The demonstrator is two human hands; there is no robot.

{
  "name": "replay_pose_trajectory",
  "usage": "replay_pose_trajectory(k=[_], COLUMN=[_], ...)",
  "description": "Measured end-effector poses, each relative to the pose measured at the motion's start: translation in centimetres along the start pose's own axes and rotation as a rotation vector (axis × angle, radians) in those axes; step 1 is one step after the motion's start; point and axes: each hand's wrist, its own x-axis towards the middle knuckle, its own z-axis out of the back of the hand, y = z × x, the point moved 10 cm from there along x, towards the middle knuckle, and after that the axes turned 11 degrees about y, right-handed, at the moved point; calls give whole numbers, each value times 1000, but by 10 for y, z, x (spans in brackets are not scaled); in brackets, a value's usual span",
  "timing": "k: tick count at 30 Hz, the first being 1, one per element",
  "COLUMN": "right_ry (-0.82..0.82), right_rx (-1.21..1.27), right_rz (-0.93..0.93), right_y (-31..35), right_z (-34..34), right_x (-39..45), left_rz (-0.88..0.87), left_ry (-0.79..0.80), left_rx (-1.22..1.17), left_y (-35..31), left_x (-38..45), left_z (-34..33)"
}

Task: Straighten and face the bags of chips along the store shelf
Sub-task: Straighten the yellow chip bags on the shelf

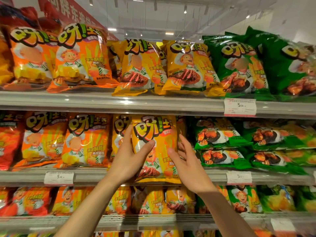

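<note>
I see both of my hands up at the middle shelf (pixel 106 177), working one yellow bag (pixel 156 149) of chips that stands upright at the centre of the view, its front facing me and its bottom edge hanging over the shelf lip. My left hand (pixel 128 158) is on the bag's nine o'clock edge: the thumb presses across the front over the printed logo, and the fingers reach up along the side, so it has a loose hold rather than a closed fist. My right hand (pixel 185 162) sits at the bag's three o'clock edge, fingers spread wide and curled a little; the fingertips seem to touch the side of the bag, but I cannot tell whether they truly grip it. At nine o'clock from the bag stand orange bags (pixel 87 142), upright and facing out. At three o'clock lie green bags (pixel 220 134), stacked flat and tilted. A price tag (pixel 239 107) hangs on the upper shelf rail at two o'clock.
</note>
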Motion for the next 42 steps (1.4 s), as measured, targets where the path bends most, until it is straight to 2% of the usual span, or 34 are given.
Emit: replay_pose_trajectory(k=[6,9,13,19,21,28,32,34,39,42], right_ry=[-125,-193,-314,-237,-211,-124,-127,-155,-208,-229], right_rx=[95,-6,-223,-504,-540,-551,-578,-624,-337,-193], right_rz=[-28,-14,-56,18,-10,-55,-1,92,-14,-136], right_y=[-12,-8,-11,-6,-9,-15,-9,-3,-36,-69], right_z=[10,14,25,16,17,16,8,5,24,45], right_x=[14,17,18,18,21,8,-17,-32,-76,-98], left_rz=[26,-57,-158,-184,-171,-173,-116,-92,-13,32], left_ry=[64,62,8,76,82,130,128,152,195,190], left_rx=[28,93,361,439,440,261,121,16,-283,-370], left_y=[0,1,2,5,6,11,23,27,46,54], left_x=[27,22,15,24,27,14,-2,-12,-34,-42], left_z=[-29,-29,-31,-54,-53,-39,-30,-30,-50,-72])
